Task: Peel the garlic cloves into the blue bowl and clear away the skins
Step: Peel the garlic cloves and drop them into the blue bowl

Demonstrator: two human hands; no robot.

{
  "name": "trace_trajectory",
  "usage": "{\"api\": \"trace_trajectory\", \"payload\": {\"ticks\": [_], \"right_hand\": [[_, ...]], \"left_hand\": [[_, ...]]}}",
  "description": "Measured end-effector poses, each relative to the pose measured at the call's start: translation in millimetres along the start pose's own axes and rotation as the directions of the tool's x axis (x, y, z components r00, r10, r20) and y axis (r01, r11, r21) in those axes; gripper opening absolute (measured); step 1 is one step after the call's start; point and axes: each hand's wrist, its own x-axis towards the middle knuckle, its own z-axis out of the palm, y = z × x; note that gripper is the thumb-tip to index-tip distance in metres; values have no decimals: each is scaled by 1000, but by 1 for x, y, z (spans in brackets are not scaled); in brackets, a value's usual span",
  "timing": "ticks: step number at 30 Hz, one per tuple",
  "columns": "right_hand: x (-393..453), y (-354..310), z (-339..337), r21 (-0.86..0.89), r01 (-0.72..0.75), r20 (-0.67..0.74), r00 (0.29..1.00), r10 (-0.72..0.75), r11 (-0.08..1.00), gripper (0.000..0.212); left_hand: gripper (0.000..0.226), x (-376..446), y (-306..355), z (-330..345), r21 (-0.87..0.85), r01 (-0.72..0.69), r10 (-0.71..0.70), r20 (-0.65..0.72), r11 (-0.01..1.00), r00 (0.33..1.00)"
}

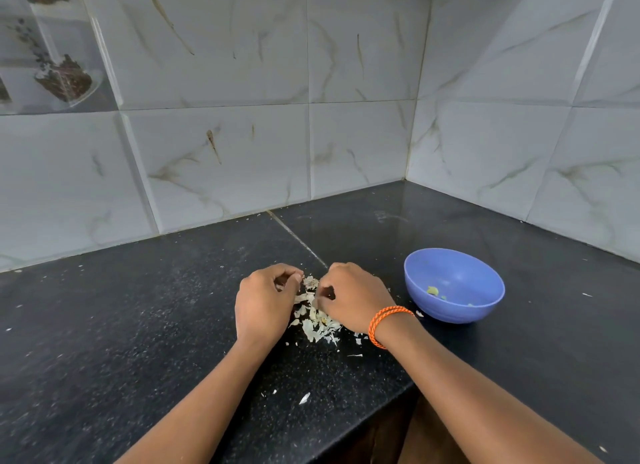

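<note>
A garlic piece with papery skin (310, 282) is pinched between the curled fingers of my left hand (265, 302) and my right hand (349, 297), just above the black counter. Below and between my hands lies a pile of pale garlic skins (320, 323). The blue bowl (453, 285) stands to the right of my right hand, apart from it, with a few small peeled pieces (433, 291) inside. An orange band circles my right wrist.
The black granite counter (138, 325) runs into a corner of white marble-look tiled walls (346, 134). Loose skin scraps (304, 398) lie near the counter's front edge, which drops off at the lower right.
</note>
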Motion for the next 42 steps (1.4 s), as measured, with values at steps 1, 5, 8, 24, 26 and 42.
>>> {"api": "trace_trajectory", "payload": {"ticks": [1,5,8,24,26,42], "right_hand": [[1,-3,2,-10,-8,5,1000,8,1000,18],[3,-8,9,5,2,38,999,-3,1000,12],[4,-10,11,18,16,33,999,-16,1000,15],[-5,9,-13,-1,67,112,991,-67,998,15],[-6,7,-9,-46,75,130,989,-68,996,18],[0,18,0,497,44,-161,986,42,866,8]], "left_hand": [[15,1,-1,0,5,4,-4,-3,1000,1000],[15,2,-3,1,23,2,-2,13,1000,1000],[15,1,-2,2,26,-4,4,13,1000,1000],[22,0,-5,7,62,-55,46,142,997,989],[21,-1,-3,6,68,-51,41,138,996,990],[20,-7,8,-2,-285,-63,119,187,957,975]]}}
